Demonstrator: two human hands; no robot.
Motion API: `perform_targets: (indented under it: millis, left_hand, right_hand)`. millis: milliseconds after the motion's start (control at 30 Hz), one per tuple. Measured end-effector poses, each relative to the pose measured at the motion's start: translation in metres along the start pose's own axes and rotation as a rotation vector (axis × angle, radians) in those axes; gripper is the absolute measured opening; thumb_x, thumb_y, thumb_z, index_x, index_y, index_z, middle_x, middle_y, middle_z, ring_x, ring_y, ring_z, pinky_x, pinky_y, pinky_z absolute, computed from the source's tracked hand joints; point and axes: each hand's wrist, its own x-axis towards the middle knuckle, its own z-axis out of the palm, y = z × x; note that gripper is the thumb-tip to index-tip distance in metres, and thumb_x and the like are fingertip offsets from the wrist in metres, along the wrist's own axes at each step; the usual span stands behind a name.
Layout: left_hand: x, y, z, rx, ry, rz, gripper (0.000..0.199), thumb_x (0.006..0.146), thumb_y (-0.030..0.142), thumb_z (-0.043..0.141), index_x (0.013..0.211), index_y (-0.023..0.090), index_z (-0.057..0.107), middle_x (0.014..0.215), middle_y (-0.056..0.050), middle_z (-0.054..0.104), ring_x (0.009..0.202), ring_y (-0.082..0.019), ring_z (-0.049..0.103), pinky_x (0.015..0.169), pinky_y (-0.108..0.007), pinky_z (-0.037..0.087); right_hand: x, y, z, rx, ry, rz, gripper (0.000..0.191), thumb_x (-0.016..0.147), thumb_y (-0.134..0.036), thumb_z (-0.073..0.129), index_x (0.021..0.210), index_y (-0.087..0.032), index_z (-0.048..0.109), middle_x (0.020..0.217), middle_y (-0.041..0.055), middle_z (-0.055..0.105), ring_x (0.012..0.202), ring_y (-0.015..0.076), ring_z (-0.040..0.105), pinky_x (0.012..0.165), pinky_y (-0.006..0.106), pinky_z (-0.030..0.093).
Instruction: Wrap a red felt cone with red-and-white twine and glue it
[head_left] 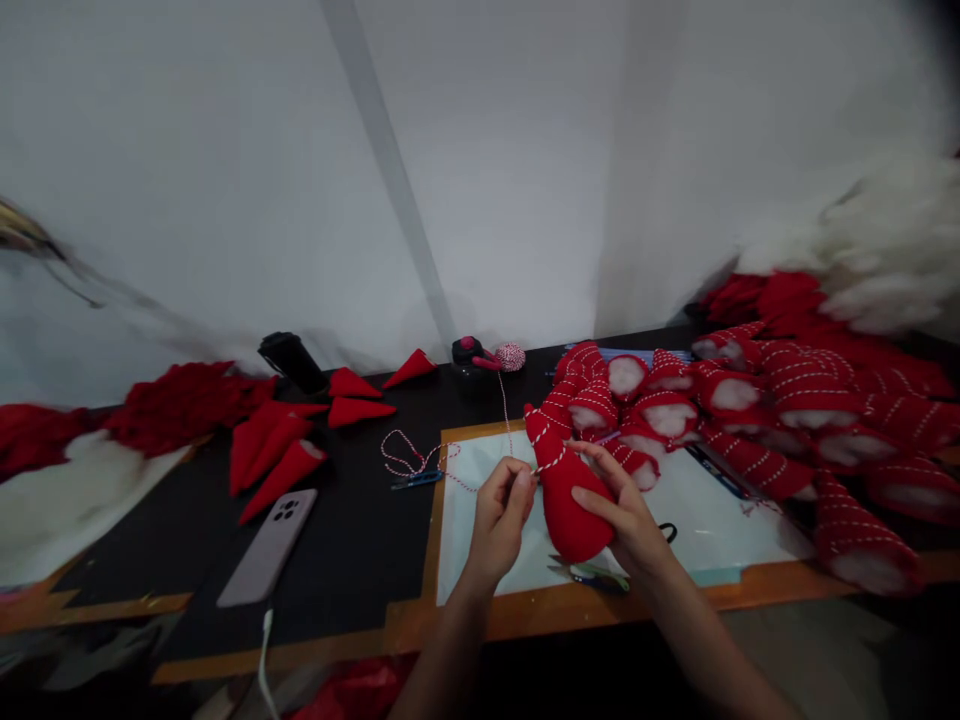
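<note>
1. Head view, just right of lower centre: the left hand (504, 508) pinches striped cord (553, 460), fingertips together; the right hand (628, 508) clamps the red stuffed piece (568, 505).
2. Winding cord around it seems in hand; another turn would call for tension and steady support.

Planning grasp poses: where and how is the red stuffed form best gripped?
Probably by the wide, rounded lower body of the red stuffed form, cupped around its bulge from the right, as the right hand holds it. That end's visible face is plain red; red-and-white cord crosses the narrower upper part, and the left hand pinches that cord from the left.
</note>
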Motion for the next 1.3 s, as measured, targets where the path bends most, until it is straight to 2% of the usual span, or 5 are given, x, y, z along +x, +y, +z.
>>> perform_targets:
  millis: [233,500,767,1067,1300]
  left_hand:
    - [-0.008,0.013,-0.004,-0.035,0.045,0.054,0.033,0.095,0.048,0.049,0.080,0.018,0.049,0.060,0.005,0.042,0.051,-0.007,0.036,0.049,-0.021,0.027]
    - [-0.007,-0.009,-0.003,-0.006,0.031,0.006,0.034,0.093,0.048,0.051,0.077,0.018,0.048,0.063,0.005,0.038,0.054,-0.008,0.032,0.050,-0.021,0.027]
    - [-0.006,-0.011,0.002,0.133,0.005,0.014,0.030,0.094,0.045,0.051,0.082,0.018,0.053,0.069,0.003,0.046,0.061,-0.010,0.039,0.056,-0.021,0.031]
    - [-0.018,-0.012,-0.018,0.314,-0.027,0.100,0.021,0.090,0.035,0.057,0.080,0.017,0.056,0.070,0.000,0.054,0.065,-0.012,0.047,0.063,-0.023,0.036]
    - [-0.037,-0.017,-0.043,0.458,-0.046,0.075,0.018,0.087,0.033,0.058,0.080,0.017,0.062,0.070,-0.002,0.059,0.067,-0.014,0.054,0.065,-0.025,0.041]
  right_hand:
    - [0.002,0.008,0.003,-0.426,0.115,-0.322,0.041,0.076,-0.026,0.073,0.115,-0.026,0.059,0.120,0.0056,0.061,0.116,0.0255,0.054,0.105,0.040,0.038]
    - [-0.004,0.008,0.006,0.183,-0.034,0.163,0.046,0.072,-0.039,0.076,0.113,-0.031,0.056,0.097,0.0010,0.071,0.078,0.0235,0.067,0.068,0.034,0.053]
    - [0.003,0.002,0.001,-0.151,-0.056,-0.033,0.046,0.071,-0.040,0.079,0.113,-0.024,0.067,0.112,0.0055,0.069,0.106,0.0267,0.062,0.094,0.038,0.047]
    - [-0.008,-0.002,-0.022,0.352,0.147,0.358,0.044,0.057,-0.033,0.080,0.100,-0.026,0.070,0.091,0.0043,0.074,0.075,0.0251,0.068,0.069,0.038,0.053]
    - [-0.008,-0.004,-0.050,0.329,0.068,0.046,0.045,0.067,-0.069,0.052,0.074,-0.026,0.065,0.074,0.0063,0.060,0.057,0.0181,0.048,0.059,0.039,0.043]
